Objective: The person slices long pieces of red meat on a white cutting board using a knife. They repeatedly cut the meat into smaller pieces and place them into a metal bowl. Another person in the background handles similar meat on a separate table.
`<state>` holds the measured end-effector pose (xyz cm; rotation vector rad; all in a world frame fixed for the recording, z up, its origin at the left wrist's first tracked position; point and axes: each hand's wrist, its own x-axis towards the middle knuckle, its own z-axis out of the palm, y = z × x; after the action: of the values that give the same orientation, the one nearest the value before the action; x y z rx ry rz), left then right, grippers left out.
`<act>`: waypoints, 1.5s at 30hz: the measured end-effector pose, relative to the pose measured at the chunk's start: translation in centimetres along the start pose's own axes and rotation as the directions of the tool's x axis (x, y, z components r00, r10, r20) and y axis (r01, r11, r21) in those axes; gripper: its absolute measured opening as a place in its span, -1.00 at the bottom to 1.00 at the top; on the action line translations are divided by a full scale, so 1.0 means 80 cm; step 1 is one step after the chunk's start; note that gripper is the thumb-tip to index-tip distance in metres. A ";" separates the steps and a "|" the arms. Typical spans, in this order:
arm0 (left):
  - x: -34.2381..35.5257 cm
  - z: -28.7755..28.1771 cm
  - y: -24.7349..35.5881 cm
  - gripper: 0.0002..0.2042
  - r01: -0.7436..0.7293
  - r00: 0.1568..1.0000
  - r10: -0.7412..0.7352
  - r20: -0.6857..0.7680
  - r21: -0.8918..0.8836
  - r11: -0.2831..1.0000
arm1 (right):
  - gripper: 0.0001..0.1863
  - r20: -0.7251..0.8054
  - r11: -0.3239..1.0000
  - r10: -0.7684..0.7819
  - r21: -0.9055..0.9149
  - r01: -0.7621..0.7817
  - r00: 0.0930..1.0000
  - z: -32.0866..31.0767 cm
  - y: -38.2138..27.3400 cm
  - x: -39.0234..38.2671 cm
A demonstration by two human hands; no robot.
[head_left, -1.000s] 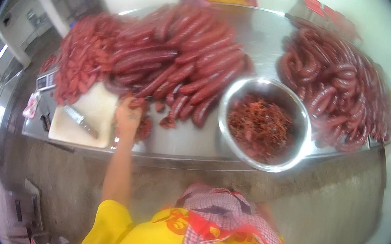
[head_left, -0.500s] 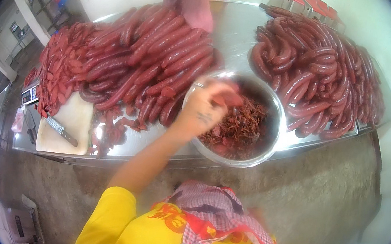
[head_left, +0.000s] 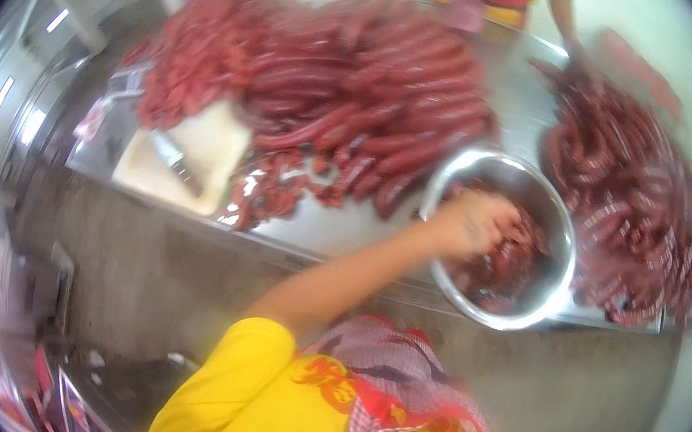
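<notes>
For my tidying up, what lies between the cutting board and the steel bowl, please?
The head view shows red scraps beside the board, then sausage ends and bare steel tabletop.

The left hand (head_left: 471, 226) is over red scraps (head_left: 497, 275) in a steel bowl (head_left: 556, 237) beside piled sausages (head_left: 630, 183)

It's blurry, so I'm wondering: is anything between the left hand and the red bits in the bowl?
Nothing I can see: the left hand is over the open bowl, right by the red bits.
</notes>
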<state>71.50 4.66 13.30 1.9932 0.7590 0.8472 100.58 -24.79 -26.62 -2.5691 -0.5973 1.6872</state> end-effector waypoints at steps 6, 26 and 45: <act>-0.072 -0.019 -0.033 -0.71 0.002 0.974 0.052 -0.219 0.238 0.971 | -0.72 0.050 0.830 -0.539 -0.138 0.540 0.841 -0.029 -0.036 0.067; -0.230 -0.185 -0.161 -0.46 0.587 0.352 -0.439 -0.827 -0.170 0.792 | -0.75 -0.023 0.969 -0.247 -0.030 0.246 0.969 -0.004 -0.072 0.056; -0.271 -0.208 -0.166 -0.53 0.695 0.424 -0.454 -0.784 -0.041 0.718 | -0.70 0.094 0.796 -0.426 -0.434 0.422 0.900 -0.002 -0.013 0.108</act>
<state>43.05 2.13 3.05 1.3171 2.0549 1.1596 103.40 -21.02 -33.95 -2.4136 -1.5934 1.5115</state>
